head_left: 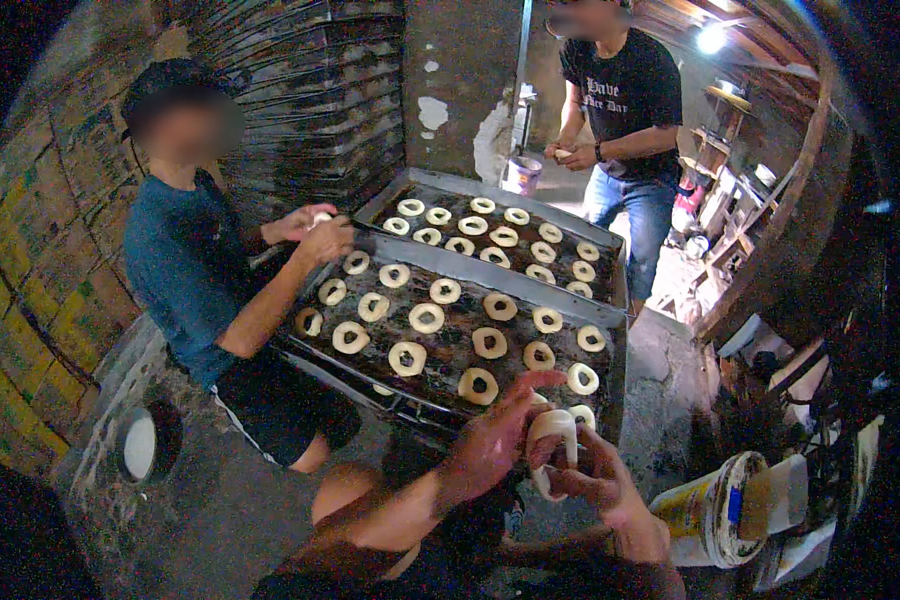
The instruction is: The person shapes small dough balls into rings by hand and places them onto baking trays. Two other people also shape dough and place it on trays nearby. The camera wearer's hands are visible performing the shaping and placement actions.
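Dough ring (553,440) pinched upright between both hands, long axis vertical. Right hand (595,480) gripping low, left hand (495,435) beside it, fingers spread. Near tray (610,385) straight ahead, just past.

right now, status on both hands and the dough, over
Left hand and right hand both closed on one dough ring, held above near tray. Tray nearly full of rings. Co-worker's hands at far-left corner, clear of ours.

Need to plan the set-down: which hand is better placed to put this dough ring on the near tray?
Left, probably: the left hand reaches over the near tray edge, while the right hand grips the dough ring farther back.
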A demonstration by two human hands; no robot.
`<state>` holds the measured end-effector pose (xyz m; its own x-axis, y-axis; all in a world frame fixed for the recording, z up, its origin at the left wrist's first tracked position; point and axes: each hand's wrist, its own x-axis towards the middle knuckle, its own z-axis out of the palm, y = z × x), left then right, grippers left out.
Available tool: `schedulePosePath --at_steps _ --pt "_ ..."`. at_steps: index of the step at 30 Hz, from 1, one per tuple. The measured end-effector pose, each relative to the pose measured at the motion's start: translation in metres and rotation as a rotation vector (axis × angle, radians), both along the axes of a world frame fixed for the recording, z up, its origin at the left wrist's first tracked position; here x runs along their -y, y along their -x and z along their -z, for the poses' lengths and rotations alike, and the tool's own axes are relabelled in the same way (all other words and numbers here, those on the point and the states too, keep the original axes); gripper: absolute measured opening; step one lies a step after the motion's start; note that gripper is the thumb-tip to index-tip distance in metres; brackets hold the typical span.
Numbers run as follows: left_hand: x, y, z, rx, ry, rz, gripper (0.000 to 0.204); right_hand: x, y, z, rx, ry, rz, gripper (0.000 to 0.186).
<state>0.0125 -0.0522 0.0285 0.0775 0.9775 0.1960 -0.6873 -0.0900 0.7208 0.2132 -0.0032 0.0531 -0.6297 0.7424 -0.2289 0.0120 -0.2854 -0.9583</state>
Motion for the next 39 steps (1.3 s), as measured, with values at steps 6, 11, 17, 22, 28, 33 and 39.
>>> schedulePosePath --at_steps 6,11,17,22,28,33,39 --pt "-0.004 -0.003 -0.005 0.211 0.181 0.199 0.047 -0.003 0.001 -0.001 -0.588 0.206 0.212 0.027" --pt "-0.005 -0.008 -0.006 0.259 0.032 0.014 0.049 -0.01 -0.008 0.014 -0.014 0.009 -0.009 0.045" --pt "-0.014 -0.011 -0.002 -0.158 0.166 0.057 0.05 -0.009 -0.019 0.013 -0.199 -0.004 0.022 0.033" --pt "-0.007 -0.009 0.001 0.199 0.034 0.157 0.054 -0.001 -0.015 0.0 -0.41 0.326 0.154 0.037" --pt "-0.001 -0.023 -0.002 0.197 0.052 0.22 0.056 0.0 -0.019 -0.002 0.08 0.063 0.103 0.041" --pt "-0.011 -0.022 0.006 -0.014 -0.117 0.079 0.053 0.0 -0.023 0.005 -0.443 0.016 0.291 0.019" --pt "-0.01 -0.02 0.014 -0.322 -0.178 -0.157 0.044 0.005 -0.011 0.005 0.088 -0.102 0.15 0.022"
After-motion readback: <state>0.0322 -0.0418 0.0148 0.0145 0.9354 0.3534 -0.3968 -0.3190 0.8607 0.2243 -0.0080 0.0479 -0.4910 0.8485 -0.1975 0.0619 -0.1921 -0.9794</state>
